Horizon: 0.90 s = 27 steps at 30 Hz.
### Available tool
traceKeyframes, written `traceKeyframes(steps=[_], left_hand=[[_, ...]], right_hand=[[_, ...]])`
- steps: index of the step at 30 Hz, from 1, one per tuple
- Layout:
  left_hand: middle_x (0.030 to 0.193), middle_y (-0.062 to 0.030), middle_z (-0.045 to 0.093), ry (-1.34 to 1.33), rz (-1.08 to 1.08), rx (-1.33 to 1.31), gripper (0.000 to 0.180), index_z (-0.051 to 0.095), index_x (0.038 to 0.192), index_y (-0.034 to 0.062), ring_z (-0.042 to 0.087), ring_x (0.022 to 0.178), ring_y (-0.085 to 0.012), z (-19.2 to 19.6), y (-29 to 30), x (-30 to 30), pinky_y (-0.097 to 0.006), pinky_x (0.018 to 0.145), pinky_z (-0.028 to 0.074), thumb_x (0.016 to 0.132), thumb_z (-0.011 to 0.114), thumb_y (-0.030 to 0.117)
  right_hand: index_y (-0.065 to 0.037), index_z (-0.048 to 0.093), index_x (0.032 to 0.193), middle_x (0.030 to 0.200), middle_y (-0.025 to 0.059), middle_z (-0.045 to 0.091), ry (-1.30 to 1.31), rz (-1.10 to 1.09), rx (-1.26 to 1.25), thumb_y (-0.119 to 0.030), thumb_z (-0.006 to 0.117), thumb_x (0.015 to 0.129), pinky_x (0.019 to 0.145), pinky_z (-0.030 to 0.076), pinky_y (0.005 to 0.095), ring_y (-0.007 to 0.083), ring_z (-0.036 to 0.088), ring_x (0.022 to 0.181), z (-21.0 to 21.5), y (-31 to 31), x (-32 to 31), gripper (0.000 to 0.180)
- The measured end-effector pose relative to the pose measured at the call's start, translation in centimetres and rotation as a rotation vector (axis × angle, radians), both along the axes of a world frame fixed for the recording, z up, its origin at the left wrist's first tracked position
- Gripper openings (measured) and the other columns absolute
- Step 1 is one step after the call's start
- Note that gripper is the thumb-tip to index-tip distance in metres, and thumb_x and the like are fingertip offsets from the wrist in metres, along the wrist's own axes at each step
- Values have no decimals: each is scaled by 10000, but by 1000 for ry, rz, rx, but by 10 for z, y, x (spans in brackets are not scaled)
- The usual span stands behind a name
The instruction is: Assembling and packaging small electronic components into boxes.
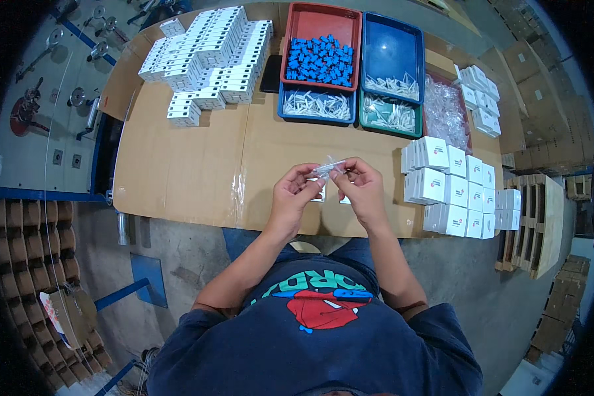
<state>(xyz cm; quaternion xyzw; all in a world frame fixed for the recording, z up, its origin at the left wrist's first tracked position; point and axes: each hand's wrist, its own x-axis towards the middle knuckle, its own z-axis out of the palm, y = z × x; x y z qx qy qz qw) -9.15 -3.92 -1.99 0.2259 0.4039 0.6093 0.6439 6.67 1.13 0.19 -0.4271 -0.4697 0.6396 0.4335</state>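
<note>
Above the near part of the cardboard-covered table, my left hand (292,200) and my right hand (363,191) pinch a small clear plastic bag (329,166) between them. Thin white pieces seem to be in or against the bag; its contents are too small to make out. Both hands have their fingers closed at the bag's edges. Beneath them, partly covered by the fingers, lies something flat and white (321,192) on the cardboard.
Beyond my hands stand a red tray (321,20) of blue parts, blue (391,39) and green (369,124) trays of white sticks, and a red bin of clear bags (447,112). White boxes (208,49) are stacked far left; more boxes (435,187) stand right. A black flat object (271,74) lies between.
</note>
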Motion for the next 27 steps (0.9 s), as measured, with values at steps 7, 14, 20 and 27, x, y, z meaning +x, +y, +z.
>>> traceKeyframes(steps=[7, 14, 20, 27], left_hand=[[1036, -6, 664, -194, 11, -106, 257, 644, 1231, 77, 617, 907, -93, -6, -5, 0, -289, 785, 515, 976, 669, 96], [998, 15, 619, -391, -69, -252, 289, 634, 1258, 112, 577, 877, -91, -1, -2, -5, -293, 764, 503, 974, 672, 148], [954, 24, 586, -468, -127, -273, 326, 589, 1279, 127, 558, 832, -83, -11, -3, -4, -283, 727, 494, 969, 685, 161], [953, 20, 585, -486, -98, -283, 191, 577, 1145, 133, 563, 795, -85, -11, -3, -3, -281, 707, 493, 981, 668, 168]], right_hand=[[7, 666, 1044, 768, -10, 636, -58, 64, -22, -49, 742, 915, 511, 399, 191, 22, 525, 596, -1, 3, 1, 160], [4, 697, 1048, 711, -26, 634, -74, 62, -48, -67, 744, 920, 505, 378, 183, 15, 521, 575, 2, 3, 2, 153], [8, 704, 1075, 799, -15, 665, -82, 47, -24, -85, 741, 926, 511, 392, 185, 9, 533, 607, 0, 3, 3, 180], [9, 704, 1037, 775, -14, 654, -138, 94, -28, -69, 734, 927, 501, 386, 202, 30, 525, 580, 1, 4, 5, 139]])
